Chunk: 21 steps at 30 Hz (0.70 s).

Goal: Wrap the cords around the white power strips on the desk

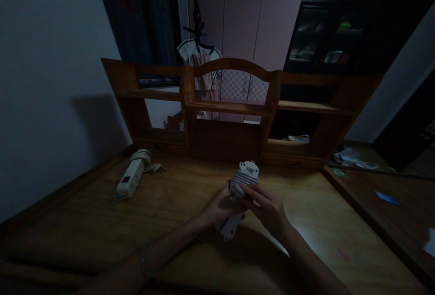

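Observation:
A white power strip (231, 228) is held up over the wooden desk, tilted, with its back side and a label toward me. Its cord (245, 178) is wound in several turns around the upper part. My left hand (220, 204) is closed around the middle of the strip from the left. At the wound cord, the fingers of my right hand (267, 202) pinch the pale plug (237, 191). Part of the strip is hidden behind both hands.
A second white power strip (131, 177) with its cord bundled lies on the desk (183, 186) at the left. A wooden shelf unit (231, 108) stands along the back edge. A blue card (386, 197) lies on the surface at the right.

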Available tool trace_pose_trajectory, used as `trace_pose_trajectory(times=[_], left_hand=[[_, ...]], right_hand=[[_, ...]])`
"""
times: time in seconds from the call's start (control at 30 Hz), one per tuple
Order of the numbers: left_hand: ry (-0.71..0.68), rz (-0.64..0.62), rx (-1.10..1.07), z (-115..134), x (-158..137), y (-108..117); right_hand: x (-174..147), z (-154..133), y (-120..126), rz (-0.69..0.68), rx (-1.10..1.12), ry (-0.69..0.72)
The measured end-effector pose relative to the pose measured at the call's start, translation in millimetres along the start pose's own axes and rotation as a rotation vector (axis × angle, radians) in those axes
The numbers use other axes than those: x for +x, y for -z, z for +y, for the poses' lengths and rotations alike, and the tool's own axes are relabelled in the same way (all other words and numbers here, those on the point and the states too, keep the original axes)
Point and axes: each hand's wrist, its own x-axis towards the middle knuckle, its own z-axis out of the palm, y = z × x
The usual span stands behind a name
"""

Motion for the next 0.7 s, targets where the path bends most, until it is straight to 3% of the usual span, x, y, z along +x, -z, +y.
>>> trace_pose_trajectory(times=[0.2,0.53,0.7], left_hand=[[0.011,-0.15,-0.1,-3,0,3],[0.023,-0.114,-0.106,-15,6,6],[-0.133,-0.065,-0.054,-11,26,-4]], right_hand=[[1,5,-3,-0.039,-0.119,-0.004],[3,3,-3,-0.02,-0.038,-0.173],[0,22,-2,0.019,-0.031,-0.255]])
